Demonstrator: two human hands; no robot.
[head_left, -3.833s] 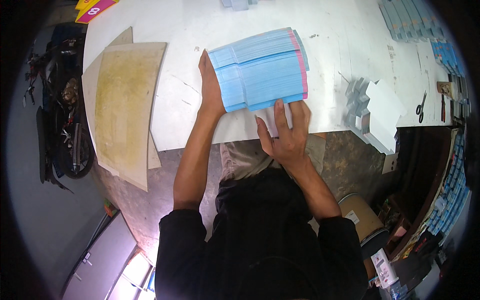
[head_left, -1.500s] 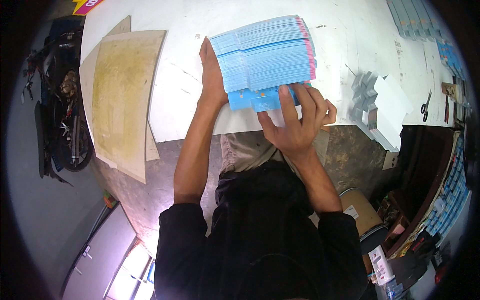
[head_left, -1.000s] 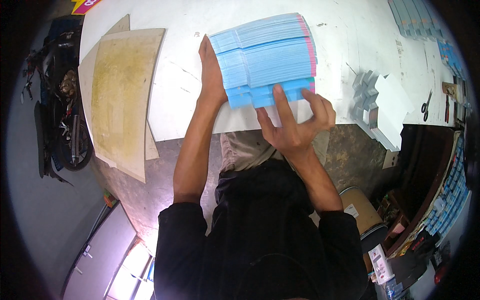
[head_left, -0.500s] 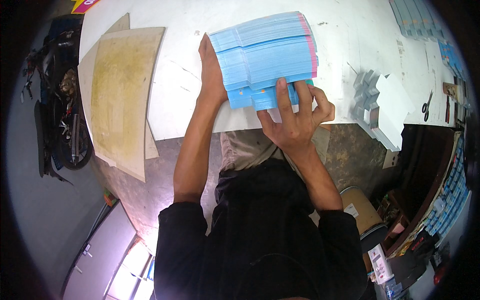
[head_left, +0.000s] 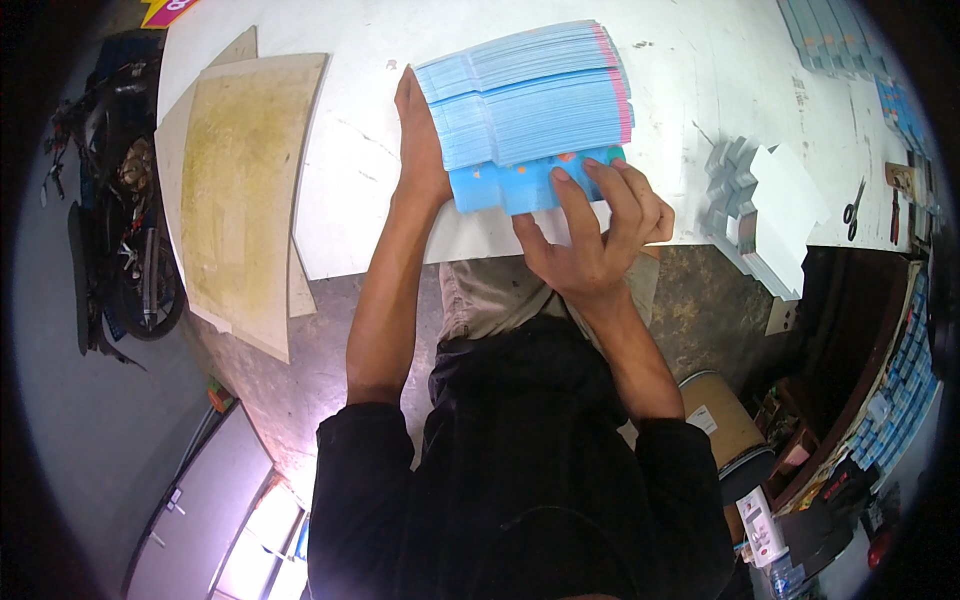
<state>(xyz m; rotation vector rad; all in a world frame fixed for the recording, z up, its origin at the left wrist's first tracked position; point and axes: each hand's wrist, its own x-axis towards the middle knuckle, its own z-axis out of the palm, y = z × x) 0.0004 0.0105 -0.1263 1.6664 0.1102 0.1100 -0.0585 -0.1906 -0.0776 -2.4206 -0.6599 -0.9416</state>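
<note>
A thick stack of folded blue printed card pieces (head_left: 540, 105) with pink right-hand ends stands on edge over the white table, fanned in tight layers. My left hand (head_left: 422, 145) grips its left end, most of the fingers hidden behind it. At the near side, my right hand (head_left: 598, 235) holds the nearest blue card piece (head_left: 500, 187), which leans toward me and shows orange spots and a green corner. The fingers lie bent on its face, while the thumb sits at its lower edge.
Yellow-stained boards (head_left: 245, 180) overhang the table's left side. To the right lie a stack of white-and-grey cut card (head_left: 775, 210), scissors (head_left: 853, 210) and more card bundles (head_left: 830, 40). A round stool (head_left: 725, 420) stands near my right. A bicycle (head_left: 140, 230) is at far left.
The nearest card piece has tipped further toward me, so more of its orange-spotted face shows. My right fingers have shifted slightly over it; the left hand has barely moved.
</note>
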